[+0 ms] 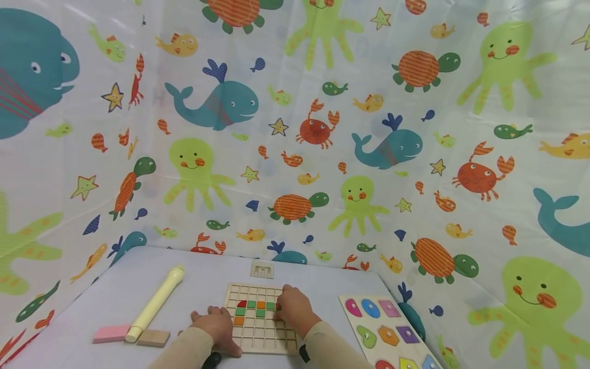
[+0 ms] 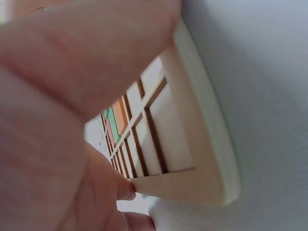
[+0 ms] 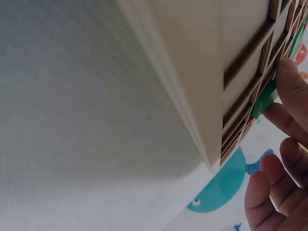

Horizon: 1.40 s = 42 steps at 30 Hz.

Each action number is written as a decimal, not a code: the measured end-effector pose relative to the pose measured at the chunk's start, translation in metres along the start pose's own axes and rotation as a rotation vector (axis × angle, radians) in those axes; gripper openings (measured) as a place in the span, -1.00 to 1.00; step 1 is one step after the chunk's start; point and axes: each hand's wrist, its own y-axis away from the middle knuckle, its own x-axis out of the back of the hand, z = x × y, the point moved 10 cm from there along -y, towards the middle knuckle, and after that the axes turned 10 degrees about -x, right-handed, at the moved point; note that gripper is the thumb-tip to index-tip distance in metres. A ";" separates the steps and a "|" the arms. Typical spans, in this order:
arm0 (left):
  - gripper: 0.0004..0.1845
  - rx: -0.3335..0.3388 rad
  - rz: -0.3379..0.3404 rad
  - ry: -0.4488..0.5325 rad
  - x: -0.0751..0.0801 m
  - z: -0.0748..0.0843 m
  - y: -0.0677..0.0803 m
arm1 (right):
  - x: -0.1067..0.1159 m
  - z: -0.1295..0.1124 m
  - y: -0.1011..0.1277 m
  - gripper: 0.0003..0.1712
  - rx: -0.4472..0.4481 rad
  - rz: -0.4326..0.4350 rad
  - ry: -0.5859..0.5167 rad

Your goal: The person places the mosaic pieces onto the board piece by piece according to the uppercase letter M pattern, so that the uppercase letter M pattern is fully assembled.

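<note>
A wooden grid board [image 1: 262,344] lies on the table, with red, green and orange tiles [image 1: 261,305] in its upper left and middle cells. My left hand [image 1: 215,328] rests at the board's lower left corner. Its thumb [image 2: 96,53] stretches along one edge, and a fingertip [image 2: 126,189] touches the frame in the left wrist view. Over the board's right side, my right hand [image 1: 295,310] pinches a green tile [image 3: 264,99] between thumb and index finger, close over the grid. Its other fingers [image 3: 262,192] curl loosely, holding nothing.
Behind the board lies a small patterned card [image 1: 261,269]. To the left, a pale yellow tube [image 1: 156,305] leans across a pink block [image 1: 110,333] and a wooden block [image 1: 153,338]. A shape puzzle board [image 1: 375,312] with knobbed pieces lies right. A sea-animal curtain [image 1: 295,154] surrounds the table.
</note>
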 end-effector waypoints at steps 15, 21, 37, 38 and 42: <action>0.32 -0.018 0.009 -0.022 -0.002 -0.001 -0.005 | 0.006 0.001 0.004 -0.92 0.037 0.064 -0.015; 0.31 -0.015 0.005 -0.023 -0.001 0.000 -0.005 | 0.006 0.000 0.006 -0.94 0.051 0.070 0.006; 0.29 0.015 -0.003 0.004 -0.001 0.002 0.000 | 0.026 0.033 0.016 -0.80 0.046 0.055 -0.156; 0.29 0.014 0.000 0.003 0.000 0.003 0.000 | 0.028 0.039 0.017 -0.77 0.039 0.051 -0.164; 0.28 0.007 0.001 0.000 0.001 0.002 0.002 | 0.027 0.072 0.020 -0.60 -0.023 0.007 -0.176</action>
